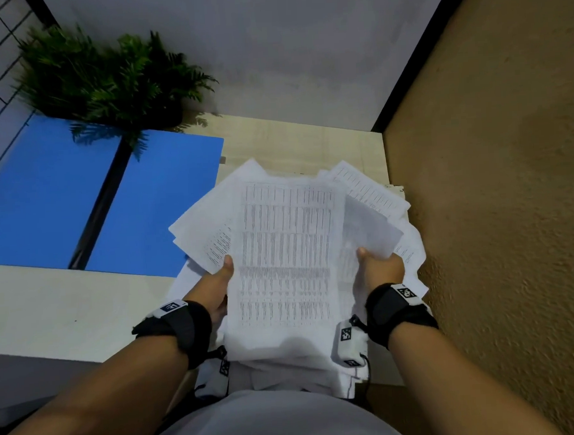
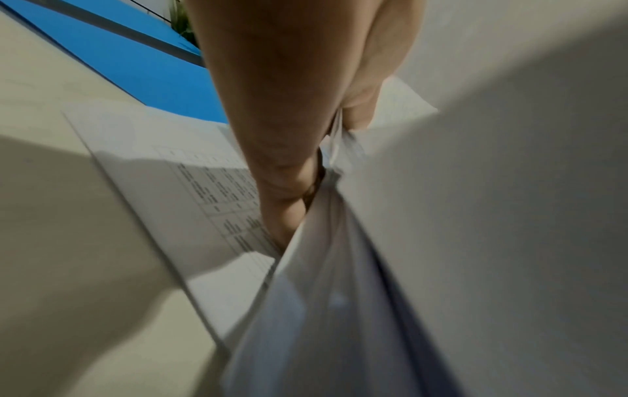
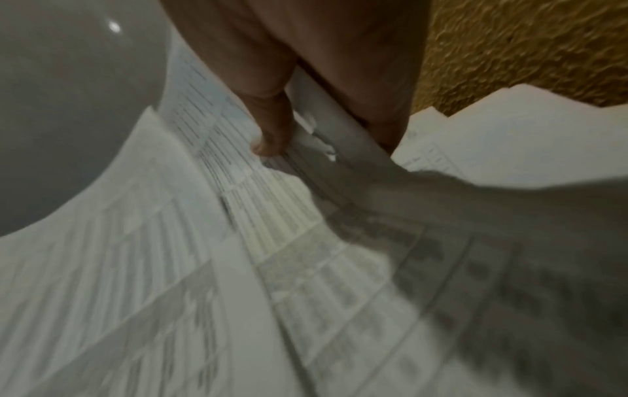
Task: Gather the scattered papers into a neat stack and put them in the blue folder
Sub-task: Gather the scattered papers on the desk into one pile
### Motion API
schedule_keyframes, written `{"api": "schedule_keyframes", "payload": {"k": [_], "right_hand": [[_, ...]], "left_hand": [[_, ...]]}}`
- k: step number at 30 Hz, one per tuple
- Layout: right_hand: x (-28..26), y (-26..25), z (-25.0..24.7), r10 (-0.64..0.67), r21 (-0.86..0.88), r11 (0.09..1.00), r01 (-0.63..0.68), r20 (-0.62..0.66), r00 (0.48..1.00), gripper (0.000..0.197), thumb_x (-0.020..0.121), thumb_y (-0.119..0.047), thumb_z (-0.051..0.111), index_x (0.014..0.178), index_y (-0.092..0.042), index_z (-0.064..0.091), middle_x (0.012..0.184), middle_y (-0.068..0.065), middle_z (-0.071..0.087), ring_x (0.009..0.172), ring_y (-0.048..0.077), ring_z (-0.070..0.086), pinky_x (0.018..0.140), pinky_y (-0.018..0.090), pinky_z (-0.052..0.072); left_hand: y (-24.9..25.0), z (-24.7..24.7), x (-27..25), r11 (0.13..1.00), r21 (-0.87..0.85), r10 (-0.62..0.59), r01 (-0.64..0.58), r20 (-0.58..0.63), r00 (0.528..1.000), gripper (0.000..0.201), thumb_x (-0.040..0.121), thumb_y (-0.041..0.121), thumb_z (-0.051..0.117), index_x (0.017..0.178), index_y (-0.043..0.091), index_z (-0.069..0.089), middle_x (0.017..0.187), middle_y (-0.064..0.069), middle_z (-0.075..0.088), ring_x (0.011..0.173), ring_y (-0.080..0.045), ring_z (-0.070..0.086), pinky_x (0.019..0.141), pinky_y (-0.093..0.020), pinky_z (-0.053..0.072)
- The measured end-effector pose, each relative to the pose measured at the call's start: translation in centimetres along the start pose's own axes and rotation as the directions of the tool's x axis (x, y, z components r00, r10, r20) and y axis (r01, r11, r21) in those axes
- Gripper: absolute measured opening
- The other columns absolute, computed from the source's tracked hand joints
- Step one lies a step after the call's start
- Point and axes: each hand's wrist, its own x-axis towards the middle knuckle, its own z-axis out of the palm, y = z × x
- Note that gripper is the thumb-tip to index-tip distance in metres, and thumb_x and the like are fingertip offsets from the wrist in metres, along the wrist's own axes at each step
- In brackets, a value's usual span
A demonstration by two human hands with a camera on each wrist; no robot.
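Note:
A loose, fanned bundle of printed papers (image 1: 285, 237) is lifted above the desk's right part, held by both hands. My left hand (image 1: 220, 279) grips its left edge, thumb on top and fingers underneath. My right hand (image 1: 379, 265) grips the right edge the same way. In the left wrist view the left hand (image 2: 306, 150) pinches the sheets (image 2: 339, 268) between thumb and fingers. The right wrist view shows my thumb (image 3: 268, 139) pressed on the printed papers (image 3: 271, 241). The blue folder (image 1: 152, 204) lies open and flat on the desk at the left; it is also seen as the blue folder (image 2: 142, 69).
A green potted fern (image 1: 105, 77) stands at the back left, overhanging the folder. The light wooden desk (image 1: 67, 308) ends at a grey partition (image 1: 270, 52) behind. A brown textured wall (image 1: 511, 205) runs close along the right side. More sheets (image 1: 411, 260) lie under the bundle.

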Motion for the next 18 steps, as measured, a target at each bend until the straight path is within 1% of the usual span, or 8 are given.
{"api": "schedule_keyframes", "payload": {"k": [2,4,7,9,11,13,15,18], "right_hand": [[1.3,0.1,-0.9,0.0,0.058,0.998,-0.001,0.012,1.0,0.027,0.071,-0.024,0.075,0.097,-0.023,0.066,0.107,0.002,0.07,0.099,0.027,0.066,0.098,0.05,0.049],[1.7,-0.6,-1.2,0.034,0.067,0.997,-0.041,0.105,0.994,0.036,0.072,-0.019,0.073,0.107,-0.019,0.066,0.109,0.004,0.069,0.102,0.03,0.065,0.098,0.052,0.048],[0.6,-2.4,-0.9,0.007,0.049,0.999,-0.02,0.252,0.968,0.036,0.088,-0.018,0.068,0.122,-0.012,0.059,0.115,0.004,0.066,0.106,0.025,0.063,0.093,0.037,0.049],[-0.5,-3.1,-0.3,-0.047,0.041,0.999,0.036,0.316,0.948,0.039,0.095,-0.029,0.06,0.129,-0.012,0.055,0.121,0.0,0.063,0.109,0.02,0.06,0.098,0.033,0.046],[-2.5,-3.6,0.7,-0.072,0.018,0.997,0.07,0.354,0.932,0.039,0.098,-0.038,0.05,0.13,-0.017,0.05,0.115,-0.007,0.055,0.106,0.014,0.052,0.095,0.026,0.042],[-4.0,-3.2,1.4,-0.073,0.018,0.997,0.072,0.343,0.937,0.037,0.098,-0.04,0.047,0.125,-0.016,0.051,0.105,-0.004,0.053,0.097,0.014,0.05,0.085,0.021,0.043],[-4.6,-2.1,1.4,-0.033,0.085,0.996,0.0,0.384,0.923,0.034,0.093,-0.027,0.062,0.118,-0.008,0.049,0.103,0.0,0.062,0.092,0.016,0.061,0.077,0.017,0.051],[-4.5,0.6,1.2,0.061,-0.033,0.998,-0.052,0.492,0.868,0.04,0.077,-0.004,0.079,0.108,-0.01,0.054,0.093,0.0,0.072,0.089,0.022,0.071,0.086,0.038,0.055]], "left_hand": [[0.2,-0.2,-0.1,1.0,0.03,-0.003,0.003,-0.012,1.0,0.042,0.104,0.038,0.041,0.143,0.024,0.047,0.132,-0.009,0.065,0.094,-0.026,0.066,0.072,-0.045,0.061],[0.6,-0.5,-0.1,0.995,0.1,0.01,-0.009,-0.006,1.0,0.041,0.105,0.037,0.041,0.143,0.024,0.046,0.133,-0.01,0.064,0.088,-0.025,0.063,0.059,-0.042,0.061],[1.3,-0.4,-0.1,0.982,0.183,0.03,-0.037,0.04,0.999,0.034,0.104,0.031,0.046,0.138,0.027,0.049,0.127,-0.002,0.067,0.094,-0.013,0.067,0.055,-0.027,0.058],[1.5,0.1,-0.3,0.973,0.227,0.031,-0.043,0.055,0.998,0.032,0.104,0.027,0.046,0.136,0.024,0.05,0.119,0.0,0.068,0.096,-0.012,0.065,0.055,-0.025,0.058],[1.6,0.6,-0.4,0.961,0.273,0.03,-0.045,0.059,0.998,0.034,0.103,0.031,0.048,0.137,0.025,0.051,0.123,0.0,0.068,0.101,-0.014,0.066,0.068,-0.032,0.058],[1.6,0.9,-0.3,0.949,0.308,0.053,-0.062,0.04,0.998,0.044,0.101,0.04,0.048,0.144,0.026,0.047,0.135,0.0,0.063,0.115,-0.019,0.061,0.093,-0.041,0.052],[1.8,1.0,0.0,0.929,0.361,0.092,-0.08,-0.017,0.996,0.059,0.101,0.05,0.041,0.152,0.023,0.035,0.147,0.002,0.05,0.131,-0.02,0.048,0.109,-0.038,0.037],[1.7,0.6,0.6,0.907,0.416,0.105,-0.066,-0.071,0.992,0.07,0.097,0.064,0.031,0.155,0.023,0.031,0.152,0.004,0.044,0.142,-0.024,0.039,0.117,-0.04,0.03]]}}
